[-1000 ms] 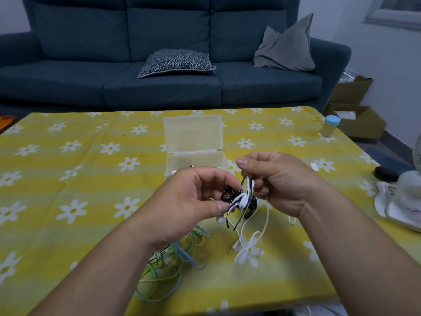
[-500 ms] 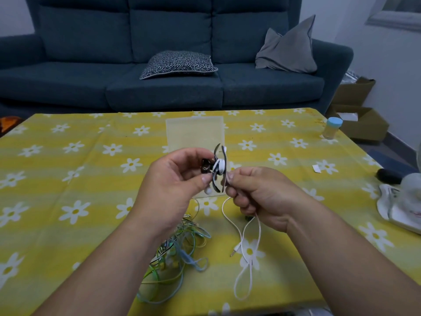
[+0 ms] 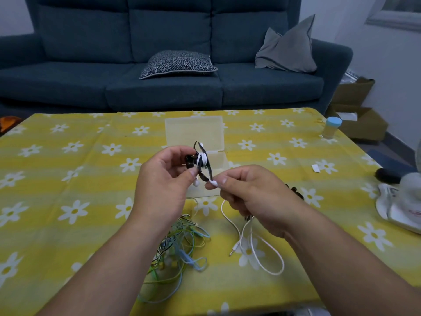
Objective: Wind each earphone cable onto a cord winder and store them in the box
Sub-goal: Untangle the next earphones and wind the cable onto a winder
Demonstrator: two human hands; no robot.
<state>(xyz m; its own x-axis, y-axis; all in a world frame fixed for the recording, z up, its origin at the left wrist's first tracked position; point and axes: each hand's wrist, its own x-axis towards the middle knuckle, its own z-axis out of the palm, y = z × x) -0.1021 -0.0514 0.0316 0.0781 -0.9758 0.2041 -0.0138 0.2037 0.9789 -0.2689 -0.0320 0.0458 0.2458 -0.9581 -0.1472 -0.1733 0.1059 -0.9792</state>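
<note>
My left grip (image 3: 164,185) pinched the cord winder (image 3: 201,163), my right grip (image 3: 248,197) pinched the seemingly light, limp cable (image 3: 237,226) close beside it.

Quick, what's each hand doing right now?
Left hand: pinching the small black cord winder.
Right hand: pinching the thin white earphone cable.

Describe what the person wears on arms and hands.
Nothing worn shows: the left hand and right hand are gloveless, with no rings. Both forearms are bare up to the frame edge, with no sleeve, watch or bracelet in view.
</note>
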